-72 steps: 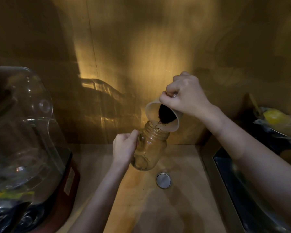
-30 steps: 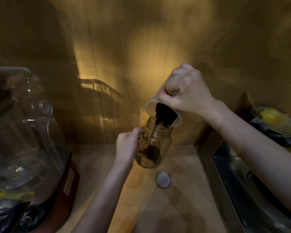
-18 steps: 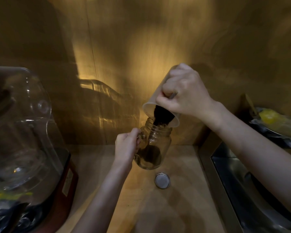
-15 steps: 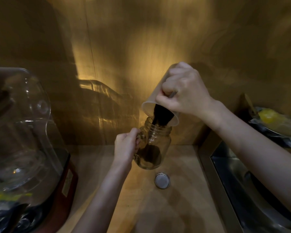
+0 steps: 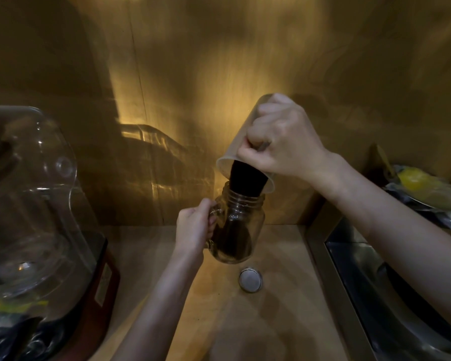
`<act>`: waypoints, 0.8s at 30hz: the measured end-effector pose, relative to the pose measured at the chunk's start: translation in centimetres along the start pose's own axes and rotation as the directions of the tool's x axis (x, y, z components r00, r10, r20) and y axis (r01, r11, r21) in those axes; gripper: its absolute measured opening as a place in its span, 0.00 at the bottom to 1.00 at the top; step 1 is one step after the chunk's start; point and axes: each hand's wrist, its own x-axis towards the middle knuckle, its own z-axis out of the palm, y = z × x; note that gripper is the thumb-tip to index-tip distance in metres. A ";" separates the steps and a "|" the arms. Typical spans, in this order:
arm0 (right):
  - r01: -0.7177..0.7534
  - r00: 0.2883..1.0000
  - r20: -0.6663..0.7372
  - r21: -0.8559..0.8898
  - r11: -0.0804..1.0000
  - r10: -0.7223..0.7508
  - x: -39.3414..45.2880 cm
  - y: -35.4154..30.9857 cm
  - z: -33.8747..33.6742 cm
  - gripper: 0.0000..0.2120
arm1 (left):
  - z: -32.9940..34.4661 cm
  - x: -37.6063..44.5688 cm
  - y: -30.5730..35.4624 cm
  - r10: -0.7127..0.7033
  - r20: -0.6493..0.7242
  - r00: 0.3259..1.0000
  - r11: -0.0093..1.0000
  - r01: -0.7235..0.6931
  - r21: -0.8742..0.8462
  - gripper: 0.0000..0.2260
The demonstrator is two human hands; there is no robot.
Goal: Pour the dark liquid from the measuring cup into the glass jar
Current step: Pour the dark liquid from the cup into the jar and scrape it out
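My right hand (image 5: 284, 144) grips the translucent measuring cup (image 5: 241, 142) by its handle and holds it steeply tipped, mouth down. Its rim sits right over the mouth of the glass jar (image 5: 241, 225). Dark liquid (image 5: 248, 181) runs from the cup into the jar, and the lower half of the jar is dark. My left hand (image 5: 194, 226) holds the jar by its side handle. The jar leans a little to the left and rests on or just above the wooden counter (image 5: 276, 319).
A round metal lid (image 5: 250, 280) lies on the counter just in front of the jar. A blender with a clear cover (image 5: 29, 204) on a red base fills the left side. A steel sink (image 5: 391, 300) lies to the right, with a yellow item on a dish (image 5: 414, 182) behind it.
The measuring cup has tipped steeper, its base rising. The dark stream has thickened and the level in the jar has risen. The jar and my left hand have stayed in place.
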 end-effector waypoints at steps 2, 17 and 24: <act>0.000 1.000 -0.007 0.003 1.000 0.000 0.1 0.0 -0.1 0.17 | 0.0 0.0 0.0 -0.005 0.000 1.000 1.000 0.005 0.000 0.18; 0.037 0.999 -0.017 -0.017 0.999 -0.037 0.1 -0.4 0.0 0.17 | -0.2 -0.1 0.1 -0.003 0.010 1.000 1.000 0.003 -0.006 0.18; 0.031 0.999 -0.018 -0.022 0.999 -0.031 0.3 -0.3 -0.3 0.17 | -0.2 -0.1 0.2 0.017 0.016 1.000 1.000 -0.017 -0.013 0.18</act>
